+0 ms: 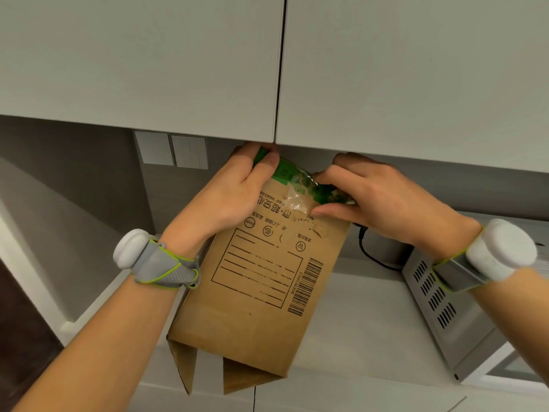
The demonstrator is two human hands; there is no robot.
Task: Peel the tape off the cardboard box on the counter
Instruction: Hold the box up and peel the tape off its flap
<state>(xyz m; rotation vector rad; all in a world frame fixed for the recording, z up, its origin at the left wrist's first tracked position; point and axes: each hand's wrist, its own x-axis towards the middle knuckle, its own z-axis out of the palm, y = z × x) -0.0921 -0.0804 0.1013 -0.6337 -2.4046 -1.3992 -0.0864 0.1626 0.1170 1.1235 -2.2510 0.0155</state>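
Brown printed cardboard box (pixel 255 281), near flaps open; crumpled green tape (pixel 300 185) at far edge, pinched by right hand (pixel 365 197); left hand (pixel 234 191) grips box.

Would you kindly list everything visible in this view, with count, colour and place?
cardboard box: one, brown, on the counter, centre
tape: one strip, green and clear, box's far edge
counter: one, white, below
cabinet doors: two, pale grey, overhead
switch plates: two, grey, wall at left
appliance: one, silver, vented, right
cable: one, black, behind the box
wrist bands: two, grey and lime, one per wrist
left hand: grips the box's far edge
right hand: pinches the tape
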